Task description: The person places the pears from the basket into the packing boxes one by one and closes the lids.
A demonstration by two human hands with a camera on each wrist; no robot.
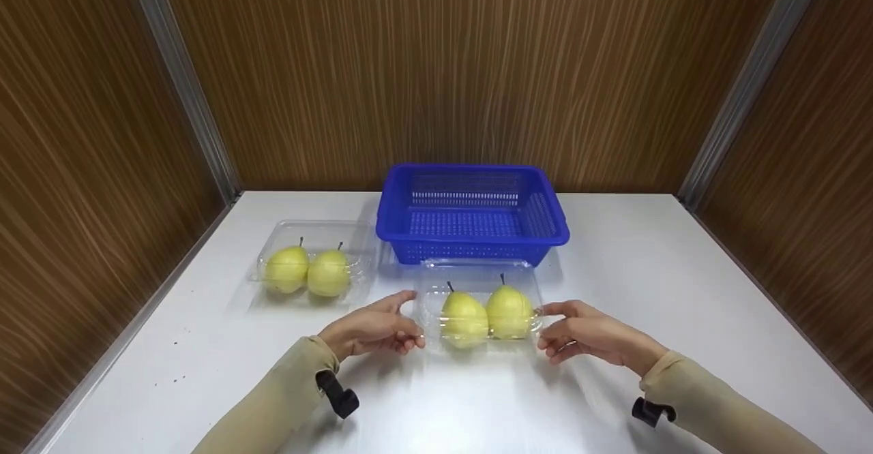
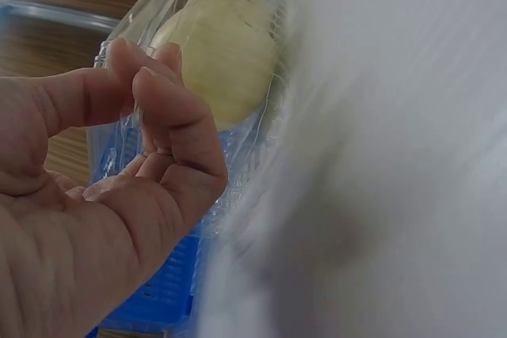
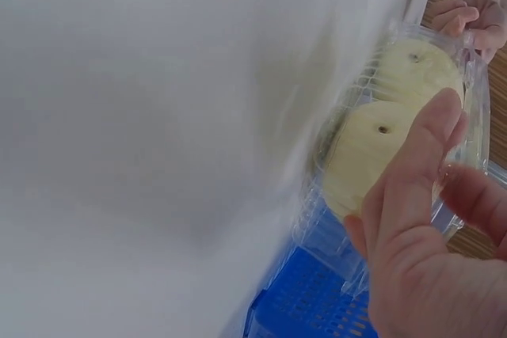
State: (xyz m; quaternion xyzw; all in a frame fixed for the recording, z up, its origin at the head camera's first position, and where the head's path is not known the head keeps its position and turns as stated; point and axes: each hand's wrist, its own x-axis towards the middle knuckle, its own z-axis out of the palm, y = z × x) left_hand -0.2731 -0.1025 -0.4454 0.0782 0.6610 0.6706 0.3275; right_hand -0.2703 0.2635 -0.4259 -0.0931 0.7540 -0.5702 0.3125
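A clear plastic fruit box [image 1: 477, 273] with two yellow-green pears, a left pear [image 1: 465, 320] and a right pear [image 1: 509, 313], is between my hands in the head view. My left hand [image 1: 377, 326] pinches its left edge between thumb and curled fingers. At the opposite edge, my right hand [image 1: 600, 337] grips the plastic the same way. The left wrist view shows the left fingertips closed at the box's side, close to a pear [image 2: 226, 53]. Both pears show through the plastic in the right wrist view, the nearer pear [image 3: 366, 152] partly behind the right fingers.
A blue perforated basket [image 1: 470, 240] stands just behind the box, towards the wood-grain back wall [image 1: 436, 72]. To the left, a second clear box [image 1: 327, 230] with two pears rests on the white table [image 1: 204, 345]. Wood-grain panels also rise at both sides.
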